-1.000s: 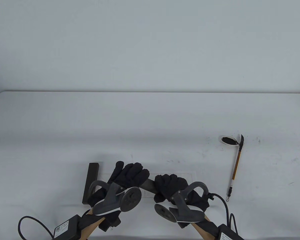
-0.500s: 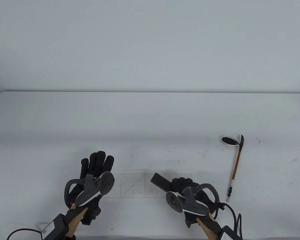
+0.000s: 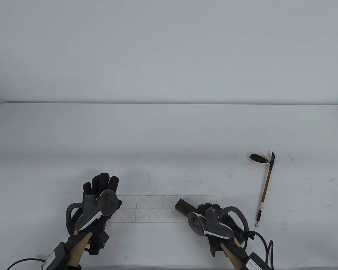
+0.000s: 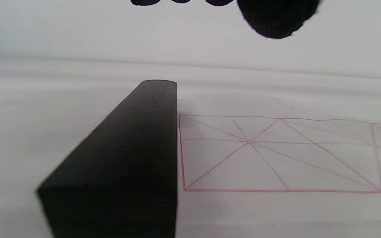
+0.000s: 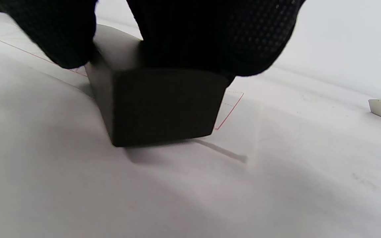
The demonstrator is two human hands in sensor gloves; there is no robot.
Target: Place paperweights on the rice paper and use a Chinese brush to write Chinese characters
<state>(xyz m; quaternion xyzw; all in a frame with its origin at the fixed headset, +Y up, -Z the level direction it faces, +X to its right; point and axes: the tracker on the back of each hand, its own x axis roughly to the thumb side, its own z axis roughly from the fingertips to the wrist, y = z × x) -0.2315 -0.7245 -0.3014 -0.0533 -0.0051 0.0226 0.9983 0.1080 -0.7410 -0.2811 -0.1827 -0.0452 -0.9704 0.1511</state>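
Bare studio, white table (image 3: 169, 126), blank wall (image 3: 169, 50)

Your views are evenly, brightly lit; the dark rectangular block (image 5: 157, 105) casts a soft shadow rightward, wrist edges blur.

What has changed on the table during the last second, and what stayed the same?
Both hands moved apart, uncovering the gridded paper. The left hand brought one paperweight to the paper's left end. The right hand carried the other paperweight to the right end and still grips it. Brush and ink dish did not move.
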